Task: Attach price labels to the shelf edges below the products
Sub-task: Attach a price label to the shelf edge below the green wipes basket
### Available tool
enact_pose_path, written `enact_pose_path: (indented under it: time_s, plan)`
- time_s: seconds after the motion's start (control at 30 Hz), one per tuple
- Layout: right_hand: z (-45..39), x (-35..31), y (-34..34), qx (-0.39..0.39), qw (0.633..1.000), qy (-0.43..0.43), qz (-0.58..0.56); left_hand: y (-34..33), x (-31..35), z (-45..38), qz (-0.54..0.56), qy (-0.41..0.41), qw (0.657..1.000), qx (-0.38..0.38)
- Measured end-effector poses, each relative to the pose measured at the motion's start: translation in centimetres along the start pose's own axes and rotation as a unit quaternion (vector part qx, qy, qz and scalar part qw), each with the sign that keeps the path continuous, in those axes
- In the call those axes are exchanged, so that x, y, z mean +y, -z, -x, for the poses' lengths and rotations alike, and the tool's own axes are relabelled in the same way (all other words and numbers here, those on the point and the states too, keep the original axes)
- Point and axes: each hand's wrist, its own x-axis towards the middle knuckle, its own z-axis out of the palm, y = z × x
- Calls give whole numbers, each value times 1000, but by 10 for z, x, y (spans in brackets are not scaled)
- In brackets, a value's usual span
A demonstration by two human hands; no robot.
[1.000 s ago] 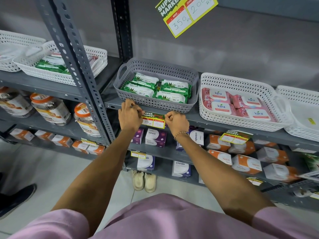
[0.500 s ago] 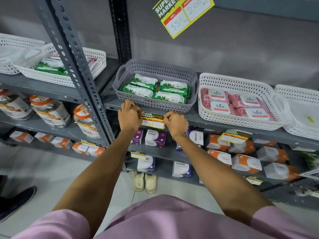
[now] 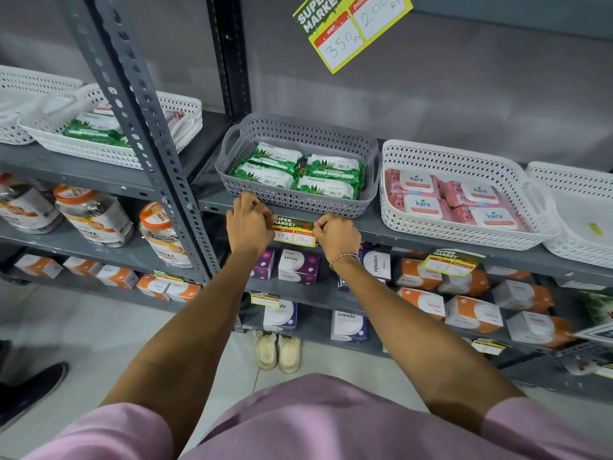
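A small yellow, green and red price label sits against the grey shelf edge, right below the grey basket of green wipe packs. My left hand pinches the label's left end. At its right end is my right hand, fingers curled on the label's corner. Both hands press it to the edge. A second label hangs tilted from the same edge further right, under the white basket of pink packs.
A large price label hangs above. Perforated grey uprights stand left of my hands. Lower shelves hold boxes and jars, some with labels. White baskets sit left and far right. Shoes lie on the floor.
Both hands have stayed on the label's ends at the shelf edge. Only the view has shifted slightly.
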Motion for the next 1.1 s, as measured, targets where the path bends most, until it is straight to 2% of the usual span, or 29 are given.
enact_pose_path:
  time_s: [0.57,0.7,0.9,1.1]
  plan:
    - [-2,8,-3,0,997,-21,-71,-7,-6,-6,58,-42,997,24]
    - [-7,12,-5,-4,994,-36,-101,-9,-7,-6,85,-63,994,11]
    - [-11,12,-6,-5,992,-58,-112,-8,-9,-9,98,-30,994,-29]
    - [-8,14,-7,-20,997,-2,-73,-14,-14,-9,106,-40,993,-22]
